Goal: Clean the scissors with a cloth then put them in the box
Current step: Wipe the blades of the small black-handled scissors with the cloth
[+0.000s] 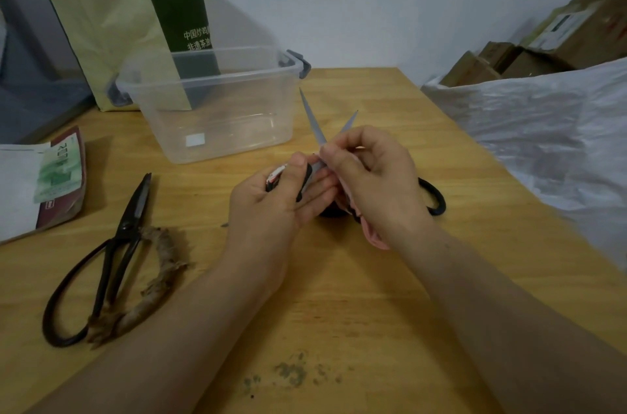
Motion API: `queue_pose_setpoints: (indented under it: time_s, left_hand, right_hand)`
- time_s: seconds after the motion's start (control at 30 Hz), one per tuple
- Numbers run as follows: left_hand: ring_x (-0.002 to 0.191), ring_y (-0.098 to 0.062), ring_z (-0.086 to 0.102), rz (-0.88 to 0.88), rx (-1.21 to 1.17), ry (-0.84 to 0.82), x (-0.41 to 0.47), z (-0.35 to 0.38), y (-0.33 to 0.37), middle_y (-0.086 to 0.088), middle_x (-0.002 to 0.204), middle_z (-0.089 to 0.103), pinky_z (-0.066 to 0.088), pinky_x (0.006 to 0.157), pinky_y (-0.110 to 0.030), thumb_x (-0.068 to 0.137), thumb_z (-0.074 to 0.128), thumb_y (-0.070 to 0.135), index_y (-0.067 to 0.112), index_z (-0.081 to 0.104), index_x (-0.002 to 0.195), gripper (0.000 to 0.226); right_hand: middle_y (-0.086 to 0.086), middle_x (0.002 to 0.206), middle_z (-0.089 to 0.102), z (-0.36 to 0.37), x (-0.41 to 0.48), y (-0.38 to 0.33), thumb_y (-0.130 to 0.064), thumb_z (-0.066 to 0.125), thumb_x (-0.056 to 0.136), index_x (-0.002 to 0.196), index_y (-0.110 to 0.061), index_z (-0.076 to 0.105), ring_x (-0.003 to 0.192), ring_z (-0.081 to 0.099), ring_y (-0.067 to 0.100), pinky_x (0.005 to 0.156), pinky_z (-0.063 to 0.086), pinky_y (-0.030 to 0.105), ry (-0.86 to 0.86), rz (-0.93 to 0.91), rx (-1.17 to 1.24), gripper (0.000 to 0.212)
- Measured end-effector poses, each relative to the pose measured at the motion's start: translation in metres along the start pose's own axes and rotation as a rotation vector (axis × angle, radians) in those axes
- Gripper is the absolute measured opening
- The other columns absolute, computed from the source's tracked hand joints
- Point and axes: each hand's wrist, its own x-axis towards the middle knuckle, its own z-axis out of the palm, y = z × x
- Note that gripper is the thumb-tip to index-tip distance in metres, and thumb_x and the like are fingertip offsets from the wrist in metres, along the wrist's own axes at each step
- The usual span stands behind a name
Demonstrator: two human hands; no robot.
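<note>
The left hand point(271, 200) is curling around the scissors point(314, 118) near the pivot, and the right hand point(373, 176) is pinching the pink cloth point(373, 237) against one blade. The parted blades are pointing toward twelve o'clock. The clear box point(217, 128) is sitting at eleven, nearer the left hand.

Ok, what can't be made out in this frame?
Head view only.
Scissors: pivot and most of the handles hidden by the left hand and right hand.
Cloth: mostly hidden under the right hand; only a pink strip shows.
Blade cleanliness: too blurred to judge.
Bag lettering: small and blurred.
White paper: cut off by the left edge.
</note>
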Motion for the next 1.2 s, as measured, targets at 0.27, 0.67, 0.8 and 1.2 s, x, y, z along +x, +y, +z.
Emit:
queue_pose_setpoints:
  time_s: [0.27,0.67,0.8,1.2]
  left_hand:
    - [0.091,-0.024,0.071,0.029,-0.02,0.012,0.001,-0.002,0.003,-0.017,0.093,0.072,0.058,0.079,-0.033,0.093,0.05,0.022,0.0,0.064,0.102,0.027]
    - [0.09,-0.02,0.071,-0.089,-0.193,0.078,0.011,-0.011,0.014,-0.011,0.093,0.074,0.056,0.082,-0.032,0.082,0.06,0.022,0.006,0.065,0.103,0.027]
    - [0.087,-0.019,0.071,-0.116,-0.232,0.077,0.012,-0.012,0.013,-0.01,0.091,0.074,0.057,0.079,-0.029,0.068,0.068,0.013,0.005,0.064,0.107,0.039]
    - [0.089,-0.024,0.071,-0.097,-0.122,0.115,0.014,-0.017,0.011,-0.016,0.096,0.072,0.059,0.07,-0.029,0.073,0.066,-0.007,0.003,0.066,0.103,0.032]
  right_hand:
    - [-0.002,0.083,0.068,-0.009,0.006,-0.002,-0.019,0.063,0.09,0.08,-0.023,0.062,0.078,0.067,0.014,0.066,0.055,0.03,0.216,0.071,0.061,0.011]
    - [0.008,0.08,0.074,-0.019,0.002,-0.013,0.001,0.076,0.073,0.08,-0.012,0.071,0.071,0.071,0.015,0.056,0.056,0.027,-0.099,0.218,0.101,0.016]
    - [0.005,0.077,0.073,-0.015,0.0,-0.011,0.007,0.075,0.072,0.079,-0.009,0.071,0.069,0.07,0.009,0.059,0.053,0.016,-0.124,0.193,0.096,0.017]
    - [-0.008,0.091,0.067,-0.033,0.001,-0.029,-0.012,0.075,0.078,0.086,-0.025,0.075,0.084,0.062,-0.004,0.071,0.047,0.006,0.041,-0.049,-0.151,0.015]
